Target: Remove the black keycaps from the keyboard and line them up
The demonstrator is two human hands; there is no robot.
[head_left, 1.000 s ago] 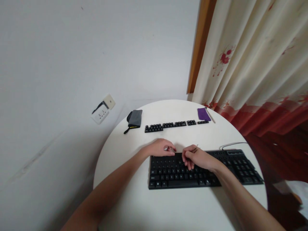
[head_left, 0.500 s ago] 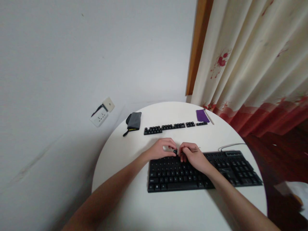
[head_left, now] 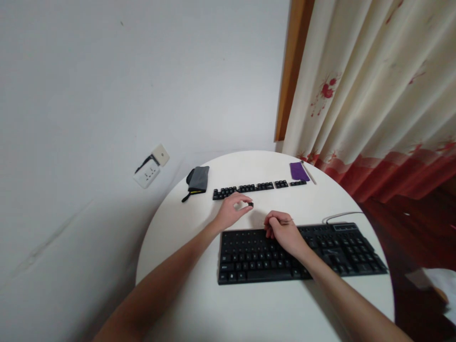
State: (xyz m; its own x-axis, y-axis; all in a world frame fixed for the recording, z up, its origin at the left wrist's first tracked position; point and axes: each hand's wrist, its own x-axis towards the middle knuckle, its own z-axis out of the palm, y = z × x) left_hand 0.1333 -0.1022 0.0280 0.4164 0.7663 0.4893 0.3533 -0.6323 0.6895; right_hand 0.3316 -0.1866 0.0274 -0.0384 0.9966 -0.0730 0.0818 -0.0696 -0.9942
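Note:
My left hand point(head_left: 231, 210) pinches a small black keycap point(head_left: 251, 204) between thumb and fingertips, above the table just in front of a row of loose keycaps point(head_left: 265, 186). Over the back edge of a black keyboard point(head_left: 269, 275) is my right hand point(head_left: 282, 229), its fingers curled closed round a thin wire-like tool point(head_left: 291, 221); most of that tool is hidden in the fist. The keyboard's upper left rows show bare key stems, while its lower rows and number pad still carry caps.
On the round white table point(head_left: 185, 289) lie a grey pouch point(head_left: 199, 179) at back left, and a purple cloth point(head_left: 298, 171) beside a thin stick point(head_left: 308, 173) at back right. A cable point(head_left: 342, 214) runs off the keyboard's back. A wall with a socket point(head_left: 147, 174) borders the left; a curtain point(head_left: 356, 118) hangs at right.
My left hand has moved away from the keyboard, up and to the left, carrying the keycap towards the loose row. The right hand has stayed almost where it was.

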